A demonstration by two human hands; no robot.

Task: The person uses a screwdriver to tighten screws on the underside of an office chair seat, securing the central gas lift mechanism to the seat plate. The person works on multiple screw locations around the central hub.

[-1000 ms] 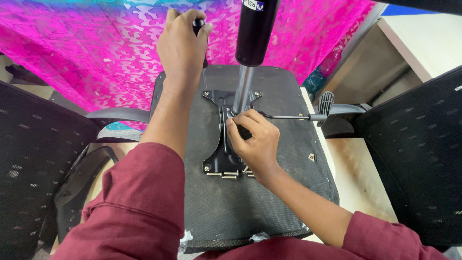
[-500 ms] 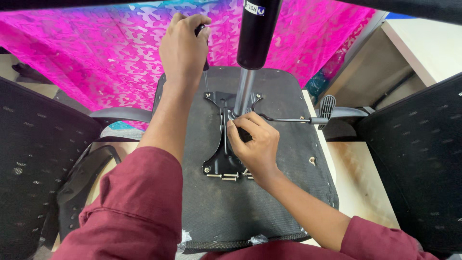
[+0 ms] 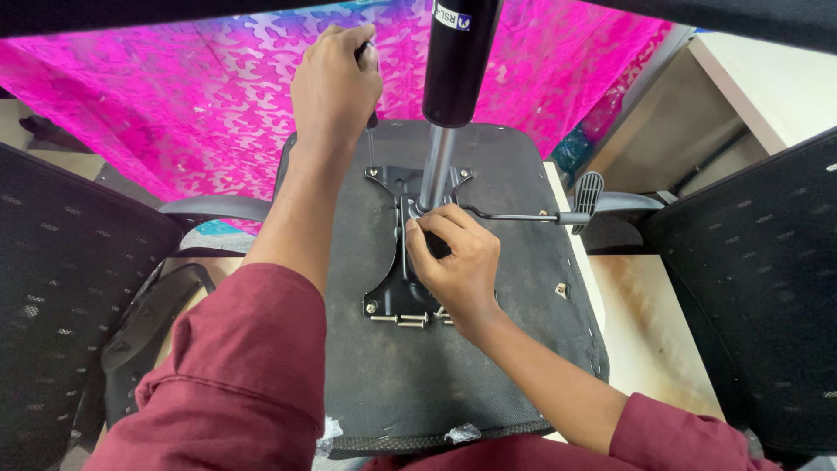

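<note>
Left sleeve (image 3: pixel 235 375): maroon cloth, loose and creased, filling the lower left of the frame; it ends at a folded cuff near the elbow.
Right sleeve (image 3: pixel 689 432): the same maroon cloth, seen at the lower right edge; pushed up, with a rounded cuff.
Left forearm: bare from the cuff up to the wrist, running to the upper middle of the frame.
Right forearm: bare from the cuff to the wrist, in the lower middle.
Left hand (image 3: pixel 334 83): bare, no glove.
Right hand (image 3: pixel 458 266): bare, no glove.
Lap: a strip of maroon cloth along the bottom edge.

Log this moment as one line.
left hand: grips screwdriver | right hand: on mechanism plate | loose bolts: on seat underside
</note>
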